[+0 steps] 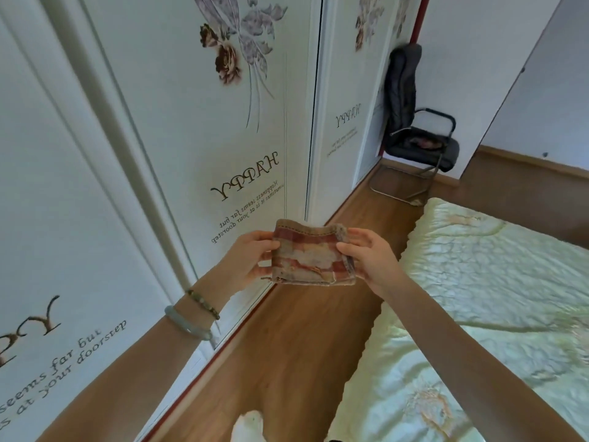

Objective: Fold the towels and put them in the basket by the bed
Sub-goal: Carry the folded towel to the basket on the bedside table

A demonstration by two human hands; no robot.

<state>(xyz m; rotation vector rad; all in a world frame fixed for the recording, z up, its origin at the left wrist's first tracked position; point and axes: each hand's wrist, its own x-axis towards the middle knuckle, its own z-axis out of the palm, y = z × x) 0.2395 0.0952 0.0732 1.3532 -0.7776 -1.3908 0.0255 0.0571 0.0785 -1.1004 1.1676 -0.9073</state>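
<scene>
Folded towel (pixel 314 253), held in the air between my two hands above the strip of wooden floor (pixel 287 339) that runs between the wardrobe and the bed. The towel is a small rectangle with red-brown and beige stripes, its stitched upper edge curling slightly away from me.

My left hand (pixel 251 256) grips the towel's left edge, thumb on the side facing me and fingers curled behind the cloth. My right hand (pixel 369 256) grips the right edge in the same manner, thumb in front and fingers wrapped around the edge. Both hands are closed on the cloth.

My left wrist carries a beaded bracelet (pixel 204 304) and, just below it, a pale green bangle (pixel 186 325).

To my left stand the white wardrobe doors (pixel 178 129), printed with flowers and lettering. To my right lies the bed (pixel 478 298), covered by a pale green quilted spread; the towel is beside its near edge, not touching it.

In the far corner, a black chair (pixel 414 132) stands on the floor against the wall. A white object (pixel 250 424) at the bottom edge is too blurred to identify.
</scene>
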